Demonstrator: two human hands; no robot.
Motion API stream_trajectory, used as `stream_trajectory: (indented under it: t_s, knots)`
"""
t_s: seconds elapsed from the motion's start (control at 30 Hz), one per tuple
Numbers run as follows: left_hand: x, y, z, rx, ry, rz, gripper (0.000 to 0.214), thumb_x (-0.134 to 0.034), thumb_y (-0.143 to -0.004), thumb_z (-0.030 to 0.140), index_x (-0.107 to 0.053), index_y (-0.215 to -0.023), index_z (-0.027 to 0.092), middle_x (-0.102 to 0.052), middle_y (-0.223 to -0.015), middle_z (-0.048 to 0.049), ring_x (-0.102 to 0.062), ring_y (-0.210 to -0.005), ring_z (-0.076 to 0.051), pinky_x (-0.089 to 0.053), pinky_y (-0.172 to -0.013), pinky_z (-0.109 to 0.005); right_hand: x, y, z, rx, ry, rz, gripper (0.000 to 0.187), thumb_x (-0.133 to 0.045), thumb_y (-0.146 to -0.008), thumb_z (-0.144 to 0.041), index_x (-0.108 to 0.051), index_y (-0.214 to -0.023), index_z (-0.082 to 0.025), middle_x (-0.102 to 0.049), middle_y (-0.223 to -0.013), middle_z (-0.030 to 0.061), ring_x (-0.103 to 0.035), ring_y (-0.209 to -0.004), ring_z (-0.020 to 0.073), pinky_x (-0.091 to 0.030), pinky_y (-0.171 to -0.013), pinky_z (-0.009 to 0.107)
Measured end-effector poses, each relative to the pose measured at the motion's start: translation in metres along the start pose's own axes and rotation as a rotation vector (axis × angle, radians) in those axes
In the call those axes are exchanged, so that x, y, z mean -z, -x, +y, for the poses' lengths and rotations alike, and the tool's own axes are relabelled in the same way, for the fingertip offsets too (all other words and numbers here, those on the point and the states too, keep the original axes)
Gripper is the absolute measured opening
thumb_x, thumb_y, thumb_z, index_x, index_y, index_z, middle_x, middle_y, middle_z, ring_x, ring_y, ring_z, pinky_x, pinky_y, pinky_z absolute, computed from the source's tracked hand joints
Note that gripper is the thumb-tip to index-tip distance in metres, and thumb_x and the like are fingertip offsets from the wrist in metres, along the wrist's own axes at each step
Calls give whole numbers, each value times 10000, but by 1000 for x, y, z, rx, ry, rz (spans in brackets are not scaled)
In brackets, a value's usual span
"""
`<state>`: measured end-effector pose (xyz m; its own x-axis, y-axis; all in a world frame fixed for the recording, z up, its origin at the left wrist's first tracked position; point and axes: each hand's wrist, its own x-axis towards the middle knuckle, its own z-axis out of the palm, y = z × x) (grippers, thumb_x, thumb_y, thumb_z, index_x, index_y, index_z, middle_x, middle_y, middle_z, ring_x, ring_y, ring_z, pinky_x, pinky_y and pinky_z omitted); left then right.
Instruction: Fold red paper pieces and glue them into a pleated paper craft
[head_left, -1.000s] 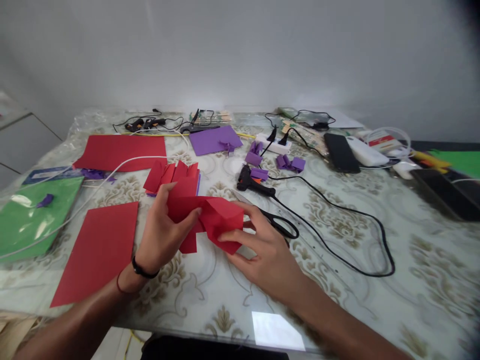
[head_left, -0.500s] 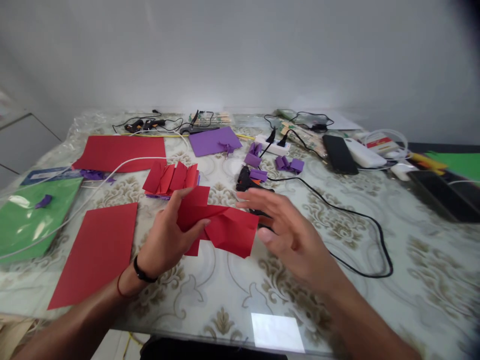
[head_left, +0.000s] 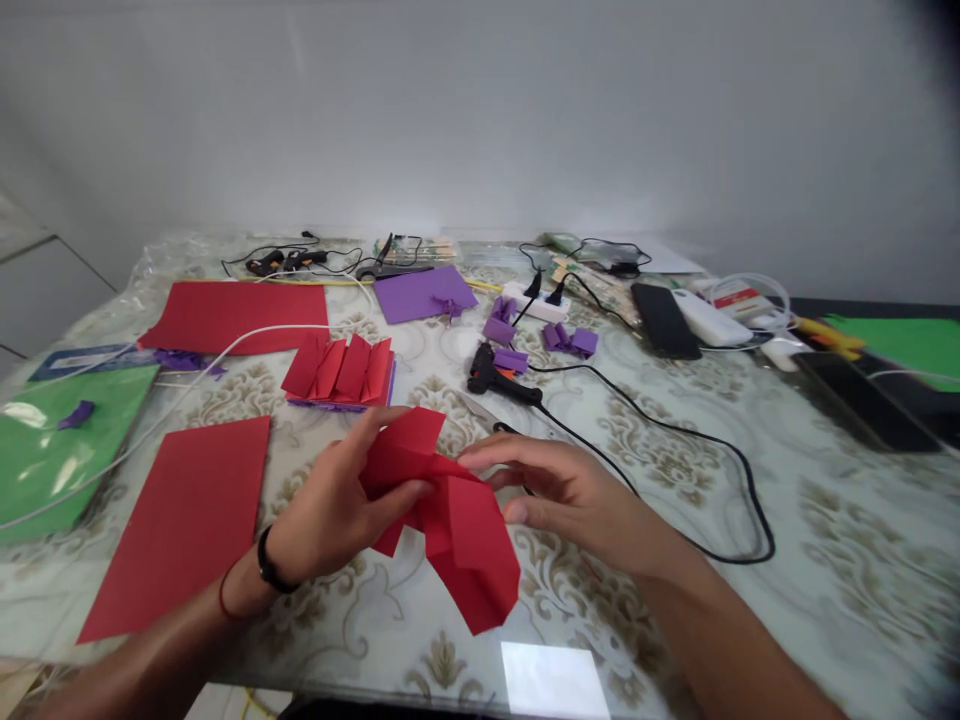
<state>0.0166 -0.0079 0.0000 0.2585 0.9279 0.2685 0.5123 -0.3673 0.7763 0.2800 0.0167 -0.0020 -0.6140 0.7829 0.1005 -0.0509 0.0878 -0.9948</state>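
Observation:
My left hand [head_left: 349, 505] is closed on a folded piece of red paper [head_left: 469, 555], with the thumb on top and the fingers mostly hidden underneath. The paper has several creased flaps, and its right part bends down toward the table's front edge. At its upper right edge is my right hand [head_left: 559, 495], fingers curved, with a gap between them and the thumb. Its fingertips meet the paper's edge without a visible firm grip. Beyond the hands sits a stack of folded red pieces [head_left: 337, 370] with purple beneath. A black glue gun [head_left: 499, 378] lies behind my right hand, beside scissors [head_left: 480, 410] partly covered by that hand.
Red sheets [head_left: 184, 525] and a green packet [head_left: 82, 450] lie left. Toward the back are a purple sheet [head_left: 420, 295], folded purple pieces [head_left: 570, 340] and a white power strip [head_left: 536, 302]. A black cable [head_left: 720, 435] loops at right, near phones [head_left: 664, 320].
The red paper's right part has swung down toward me. My right hand has come in from apart to the paper's edge, while my left hand keeps hold. The view has shifted slightly.

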Motion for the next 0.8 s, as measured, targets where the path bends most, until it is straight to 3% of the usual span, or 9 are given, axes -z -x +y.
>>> stream_trajectory:
  t_s: [0.23,0.4,0.63,0.8]
  knots:
    - [-1,3,7,53,24,-55,446,-712,-890,212,-573,-1312,247,-806,-1056,-49,-790,-868,-238,-625,-728,-309,-3,1,-2,79,118,-12,321,-821,-904,-486,-821,-1196,-353,-749,-1198,38,-702,-1064,168,-594,-895,269]
    - [-1,2,9,48,38,-91,436,-711,-900,220,-573,-1311,266,-808,-986,-31,-781,-781,-213,-603,-640,-272,-2,3,-4,96,194,-15,254,-836,-905,-433,-827,-1105,-277,-764,-1096,50,-719,-959,165,-607,-823,269]
    - [0,5,7,-17,0,-156,520,-720,-903,210,-536,-1383,289,-794,-1050,-23,-781,-879,-216,-621,-765,-304,-2,4,-11,118,274,-79,196,-822,-920,-418,-795,-936,-224,-748,-976,45,-709,-880,165,-585,-786,276]
    - [1,4,6,-28,-7,-148,510,-753,-909,249,-548,-1374,294,-788,-1121,-33,-781,-917,-218,-629,-785,-299,-1,7,-8,75,292,-29,128,-759,-977,-334,-751,-909,-226,-737,-990,34,-703,-876,150,-568,-754,252]
